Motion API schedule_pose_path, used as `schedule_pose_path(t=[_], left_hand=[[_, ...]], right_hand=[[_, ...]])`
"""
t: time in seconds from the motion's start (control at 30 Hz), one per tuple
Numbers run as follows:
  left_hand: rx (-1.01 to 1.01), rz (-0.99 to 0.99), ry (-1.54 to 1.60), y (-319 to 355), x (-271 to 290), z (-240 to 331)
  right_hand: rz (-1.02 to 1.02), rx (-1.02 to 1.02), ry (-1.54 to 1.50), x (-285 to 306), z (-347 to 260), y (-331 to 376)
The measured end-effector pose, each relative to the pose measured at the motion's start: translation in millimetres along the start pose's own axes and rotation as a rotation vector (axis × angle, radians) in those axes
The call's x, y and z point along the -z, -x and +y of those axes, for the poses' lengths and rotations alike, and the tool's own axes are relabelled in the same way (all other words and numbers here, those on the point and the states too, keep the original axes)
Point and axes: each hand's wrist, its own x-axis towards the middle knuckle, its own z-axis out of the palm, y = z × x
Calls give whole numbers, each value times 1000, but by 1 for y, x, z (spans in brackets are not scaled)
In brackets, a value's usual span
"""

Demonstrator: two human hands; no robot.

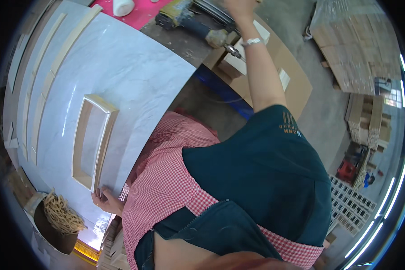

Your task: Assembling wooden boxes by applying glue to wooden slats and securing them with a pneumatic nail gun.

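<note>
A pale wooden rectangular frame (104, 141) lies on the marbled white tabletop (135, 58). At its near corner is my left hand (107, 200), its bent fingers closed against the wood. My right arm stretches far forward over a cardboard sheet, and my right hand (240, 8) is cut off by the top edge, so its fingers are mostly hidden. Beside that forearm lies a worn yellow and dark power drill (189, 24), its metal chuck pointing toward the arm. Pale wooden blocks (233, 65) sit on the cardboard (297, 92) under my forearm.
Long thin wooden strips (54, 67) lie along the table's left side. A bin (60, 240) of tan loops stands at the lower left. A white bottle (123, 6) rests on a pink surface at the top. Wrapped stacks (355, 40) stand on the floor at right.
</note>
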Motion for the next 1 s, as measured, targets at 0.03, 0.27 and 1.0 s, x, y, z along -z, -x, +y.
schedule_pose_path(t=[0.03,0.27,1.0], left_hand=[[-36,-71,69,-17,-19,-1],[-122,-181,167,-45,-51,-10],[-41,-173,303,-20,-26,8]], right_hand=[[260,-71,-61,49,47,29],[238,-868,494,100,287,274],[256,-1036,370,108,322,363]])
